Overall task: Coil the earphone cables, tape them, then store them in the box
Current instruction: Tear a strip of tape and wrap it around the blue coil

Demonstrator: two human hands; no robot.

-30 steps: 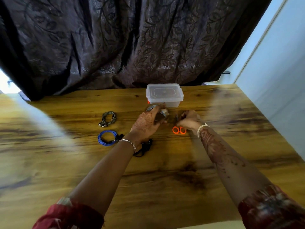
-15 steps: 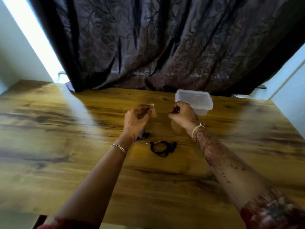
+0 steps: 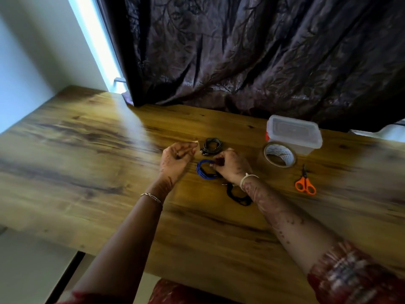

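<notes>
A blue coiled earphone cable (image 3: 203, 171) lies on the wooden table (image 3: 87, 154), and my right hand (image 3: 232, 166) pinches its right side. My left hand (image 3: 177, 160) hovers just left of it, pinching a small strip of tape (image 3: 195, 141) between thumb and finger. A grey coiled cable (image 3: 211, 146) lies just beyond the hands. A black coiled cable (image 3: 237, 195) sits partly under my right wrist. The lidded clear plastic box (image 3: 293, 133) stands at the back right.
A roll of brown tape (image 3: 279, 155) lies in front of the box. Orange-handled scissors (image 3: 305, 183) lie to the right of my right arm. A dark curtain (image 3: 263, 51) hangs behind the table. The table's left and near edges are close.
The view has swung left. My left hand now carries a cut strip of tape, the roll and scissors lie on the table, and my right hand has come down onto the blue coil.
</notes>
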